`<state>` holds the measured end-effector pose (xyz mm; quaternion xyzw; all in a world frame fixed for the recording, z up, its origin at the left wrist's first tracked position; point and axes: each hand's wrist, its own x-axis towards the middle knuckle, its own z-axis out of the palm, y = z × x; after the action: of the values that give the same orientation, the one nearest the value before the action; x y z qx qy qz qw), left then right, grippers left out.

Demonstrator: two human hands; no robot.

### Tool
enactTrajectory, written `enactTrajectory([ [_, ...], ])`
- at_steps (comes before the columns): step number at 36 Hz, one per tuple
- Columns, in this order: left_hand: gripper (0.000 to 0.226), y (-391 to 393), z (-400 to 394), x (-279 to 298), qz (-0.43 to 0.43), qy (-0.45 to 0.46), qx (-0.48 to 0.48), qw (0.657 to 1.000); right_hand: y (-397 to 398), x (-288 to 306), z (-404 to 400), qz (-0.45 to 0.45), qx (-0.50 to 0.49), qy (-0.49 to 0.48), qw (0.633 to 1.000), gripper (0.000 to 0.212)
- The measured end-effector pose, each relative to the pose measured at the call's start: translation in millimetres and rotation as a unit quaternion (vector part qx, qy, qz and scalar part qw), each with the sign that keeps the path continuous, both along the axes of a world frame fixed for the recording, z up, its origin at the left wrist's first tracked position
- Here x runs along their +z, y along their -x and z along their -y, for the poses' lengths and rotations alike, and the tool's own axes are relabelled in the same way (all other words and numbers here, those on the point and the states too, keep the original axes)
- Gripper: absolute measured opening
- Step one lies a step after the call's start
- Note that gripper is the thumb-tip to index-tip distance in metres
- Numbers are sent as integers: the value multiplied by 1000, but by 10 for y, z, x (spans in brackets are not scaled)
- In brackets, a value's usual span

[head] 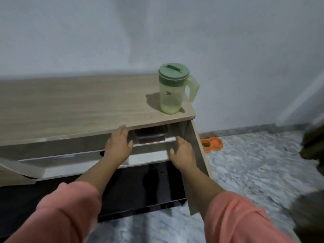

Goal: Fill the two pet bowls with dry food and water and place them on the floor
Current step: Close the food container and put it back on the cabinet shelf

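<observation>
Both hands reach into the open upper compartment of a low wooden cabinet at mid-frame. The left hand (pixel 118 145) has its fingers straight and spread, fingertips touching the underside edge of the worktop (pixel 70 106); it holds nothing. The right hand (pixel 182 153) is also relaxed, fingers apart, just beside the inside of the open cabinet door (pixel 196 146) and near the white shelf. Between the hands, on that shelf, sits a dark-lidded food container (pixel 150 135) with what looks like brown dry food inside; neither hand touches it yet.

The orange double pet bowl (pixel 211 144) already lies on the floor at the right of the frame, beyond the door; blur makes its contents impossible to tell. A green-lidded water jug (pixel 172 88) stands on the worktop close to its right corner, its handle hanging out past the edge.

The next step is probably drawing the container out. The opening is low, so lifting it too high could knock the lid against the worktop's underside and spill the food. A careless elbow or a jolt to the cabinet might tip the jug off its corner. The open door stands between the hands and the bowl, and could catch a forearm when carrying the container across.
</observation>
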<state>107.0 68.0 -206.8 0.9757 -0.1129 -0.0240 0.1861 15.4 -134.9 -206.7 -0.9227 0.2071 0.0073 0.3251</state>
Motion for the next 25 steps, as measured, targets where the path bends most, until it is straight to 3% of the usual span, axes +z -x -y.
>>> enactTrajectory([
  [3,61,-50,-12,252,-16,-53,-4,998,174,148,95,13,15,72,997,59],
  [7,66,-187,-44,347,-78,-146,-17,986,292,187,234,-46,8,129,991,66],
  [16,78,-629,-241,193,-189,-206,-58,958,304,139,254,-183,-68,73,978,72],
  [25,68,-864,-405,298,-149,-232,-164,947,191,121,-111,-194,-191,54,961,73],
])
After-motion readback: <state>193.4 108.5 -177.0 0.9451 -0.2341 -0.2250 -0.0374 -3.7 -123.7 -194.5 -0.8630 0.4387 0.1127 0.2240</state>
